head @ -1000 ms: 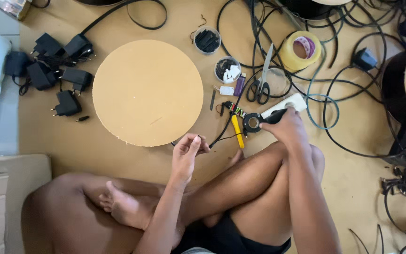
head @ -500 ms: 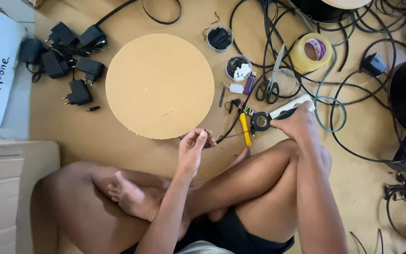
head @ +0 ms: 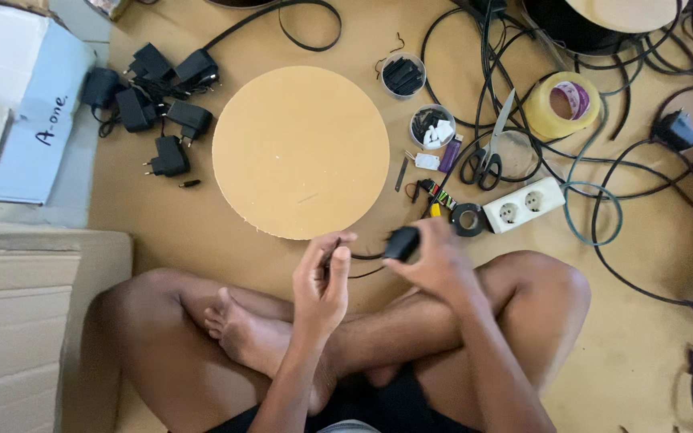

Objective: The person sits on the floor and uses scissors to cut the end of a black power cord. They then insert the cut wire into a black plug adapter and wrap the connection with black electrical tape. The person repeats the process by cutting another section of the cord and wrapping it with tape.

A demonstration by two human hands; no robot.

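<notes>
I sit cross-legged on a tan floor. My right hand (head: 435, 261) grips a small black power adapter (head: 402, 243) just above my knees. My left hand (head: 324, 277) pinches the thin black wire (head: 362, 257) that runs from that adapter. Both hands hover near the lower edge of a round cardboard disc (head: 300, 151). A roll of black tape (head: 468, 219) and a white double socket strip (head: 523, 205) lie just right of my right hand.
Several black adapters (head: 154, 100) lie left of the disc. Two small round tubs (head: 403, 76) of parts, scissors (head: 487, 156), a yellowish tape roll (head: 561, 104) and tangled black cables (head: 643, 160) fill the upper right. White boxes (head: 18, 112) and a cardboard carton (head: 18, 321) stand on the left.
My right hand left the socket strip and tape roll and came toward my left hand, now holding a black adapter. The left hand stayed, gripping the wire. The view shifted slightly.
</notes>
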